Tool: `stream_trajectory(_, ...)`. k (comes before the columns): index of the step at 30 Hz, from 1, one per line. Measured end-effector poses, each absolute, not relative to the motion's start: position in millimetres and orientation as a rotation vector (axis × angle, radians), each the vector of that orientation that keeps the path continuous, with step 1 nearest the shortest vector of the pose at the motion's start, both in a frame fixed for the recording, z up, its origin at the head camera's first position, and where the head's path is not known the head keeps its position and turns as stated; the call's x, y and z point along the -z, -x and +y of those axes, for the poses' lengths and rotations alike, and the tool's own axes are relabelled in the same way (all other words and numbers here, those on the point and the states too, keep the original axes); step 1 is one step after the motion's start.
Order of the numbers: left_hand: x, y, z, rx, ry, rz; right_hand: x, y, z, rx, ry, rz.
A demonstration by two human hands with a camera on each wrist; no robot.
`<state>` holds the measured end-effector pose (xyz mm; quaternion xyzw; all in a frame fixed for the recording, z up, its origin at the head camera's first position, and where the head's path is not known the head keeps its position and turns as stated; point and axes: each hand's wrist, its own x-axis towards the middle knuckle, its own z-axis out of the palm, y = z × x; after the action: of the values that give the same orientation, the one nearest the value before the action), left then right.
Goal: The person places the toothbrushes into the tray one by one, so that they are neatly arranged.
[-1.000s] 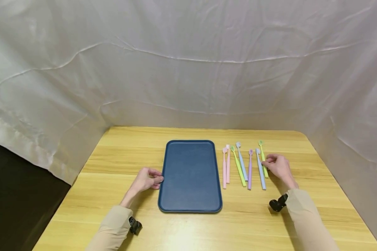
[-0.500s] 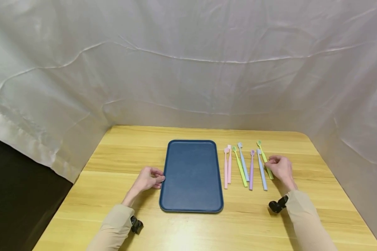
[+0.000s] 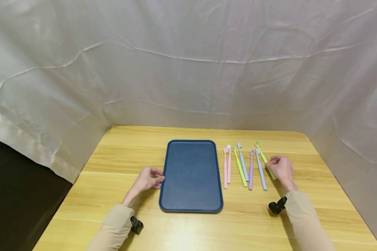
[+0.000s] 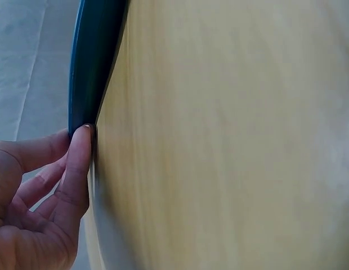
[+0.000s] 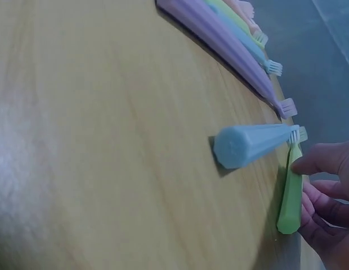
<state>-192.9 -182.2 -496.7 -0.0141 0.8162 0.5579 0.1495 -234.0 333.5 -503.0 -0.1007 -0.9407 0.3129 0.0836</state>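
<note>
Right wrist: the grip pinches a green toothbrush.

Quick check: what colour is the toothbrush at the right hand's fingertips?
That toothbrush is green; the right wrist view shows it best.

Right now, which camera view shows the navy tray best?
The head view: the navy tray lies there with all four corners visible. The left wrist view shows only a strip of its side, at the left hand; the right wrist view, none.
</note>
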Motion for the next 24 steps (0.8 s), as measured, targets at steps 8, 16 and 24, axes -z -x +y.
stream_trajectory(8,498.3,193.0,-182.1,-1.606,0.059,2.342,503.8,232.2,332.2,-0.894,0.230,-2.800)
stream_trajectory(16,498.1,193.9,-181.8,-1.599,0.050,2.343,498.0,228.0,330.9,-0.935,0.248,-2.778)
stream_trajectory(24,498.5,193.3,-182.4,-1.617,0.041,2.332,484.2,227.2,327.0,-1.114,0.207,-2.821)
